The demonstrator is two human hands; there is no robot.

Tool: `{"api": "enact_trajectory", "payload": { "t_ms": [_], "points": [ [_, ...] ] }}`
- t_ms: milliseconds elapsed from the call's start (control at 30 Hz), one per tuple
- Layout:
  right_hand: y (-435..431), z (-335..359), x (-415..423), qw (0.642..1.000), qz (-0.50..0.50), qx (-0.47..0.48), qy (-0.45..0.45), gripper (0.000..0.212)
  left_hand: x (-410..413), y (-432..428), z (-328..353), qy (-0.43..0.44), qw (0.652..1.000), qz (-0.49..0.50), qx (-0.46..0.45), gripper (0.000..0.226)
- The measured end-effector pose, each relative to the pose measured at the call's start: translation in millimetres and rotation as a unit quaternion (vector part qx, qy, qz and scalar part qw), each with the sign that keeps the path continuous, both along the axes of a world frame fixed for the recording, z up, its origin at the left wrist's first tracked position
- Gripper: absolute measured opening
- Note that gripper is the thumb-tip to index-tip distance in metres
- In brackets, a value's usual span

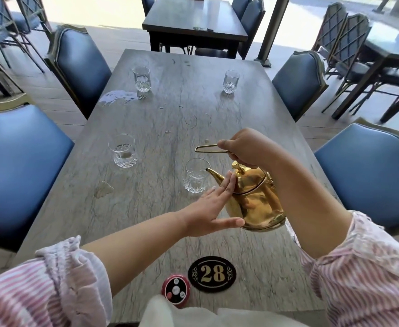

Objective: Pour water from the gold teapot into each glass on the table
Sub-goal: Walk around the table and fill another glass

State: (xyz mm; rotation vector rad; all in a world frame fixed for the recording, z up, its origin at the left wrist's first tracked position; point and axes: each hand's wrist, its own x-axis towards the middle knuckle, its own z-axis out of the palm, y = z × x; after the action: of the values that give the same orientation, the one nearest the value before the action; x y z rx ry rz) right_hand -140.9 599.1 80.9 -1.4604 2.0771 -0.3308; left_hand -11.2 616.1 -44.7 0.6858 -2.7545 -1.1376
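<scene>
Four glasses on the table (217,95), gold teapot (252,197) tipped at the nearest one.
The right hand (248,147) is clamped on the teapot's handle, spout over the near glass (195,175); the left hand (214,204), fingers flat and spread, presses the teapot's side, probably steadying the pour.

Black oval plaque (212,274) numbered 28 near the table's (170,119) close edge. Just left of the plaque, a round red call button (176,290). White cloth (182,312) below both, at the edge. Puddle (116,96) at the table's far left side. Blue padded chairs (80,64) along both long sides. Beyond the far end, a dark table (191,18).
</scene>
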Motion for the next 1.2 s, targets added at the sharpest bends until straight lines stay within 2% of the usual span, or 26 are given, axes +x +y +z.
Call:
{"api": "enact_trajectory", "payload": {
  "t_ms": [233,1200],
  "points": [
    [-6,4,7,0.999,0.015,0.005,0.038,0.050,2,1,0,0.025,1.000,0.004,0.009,0.102],
    [5,19,22,0.996,0.042,0.038,0.068,0.049,3,5,3,0.021,1.000,0.003,0.004,0.100]
  ]
}}
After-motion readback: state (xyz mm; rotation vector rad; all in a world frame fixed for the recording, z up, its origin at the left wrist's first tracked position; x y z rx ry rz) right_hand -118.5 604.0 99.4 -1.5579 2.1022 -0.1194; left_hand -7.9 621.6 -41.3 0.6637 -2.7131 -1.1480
